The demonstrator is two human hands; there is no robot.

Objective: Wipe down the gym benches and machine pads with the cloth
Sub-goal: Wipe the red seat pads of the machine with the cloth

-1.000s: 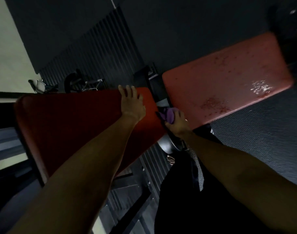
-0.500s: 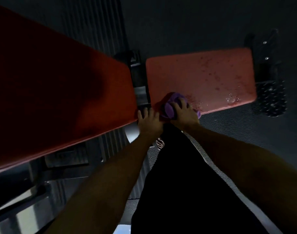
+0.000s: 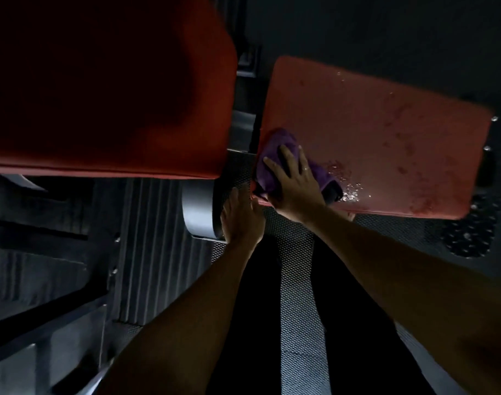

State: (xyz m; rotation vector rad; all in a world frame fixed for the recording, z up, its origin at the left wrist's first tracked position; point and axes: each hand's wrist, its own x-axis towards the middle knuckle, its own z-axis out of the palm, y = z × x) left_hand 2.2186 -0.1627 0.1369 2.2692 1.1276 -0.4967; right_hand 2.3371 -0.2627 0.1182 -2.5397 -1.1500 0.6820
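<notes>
Right hand (image 3: 296, 185) presses the bunched purple cloth (image 3: 280, 141) down with spread fingers, on the seat pad (image 3: 386, 132) corner nearest the left hand (image 3: 240, 218). That one hangs open just below the pad's edge, beside a grey metal tube (image 3: 198, 209). Droplets (image 3: 349, 186) glisten right of the cloth, with loads of smooth speckled pad beyond. Left past a narrow gap is the big red back pad (image 3: 101, 95). Dimpled floor mat (image 3: 295, 295) sits underneath.

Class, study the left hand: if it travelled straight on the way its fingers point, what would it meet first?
Likely the near corner of the seat pad, beside the purple cloth under the right hand. The left hand is almost there, though depth is unclear.
</notes>
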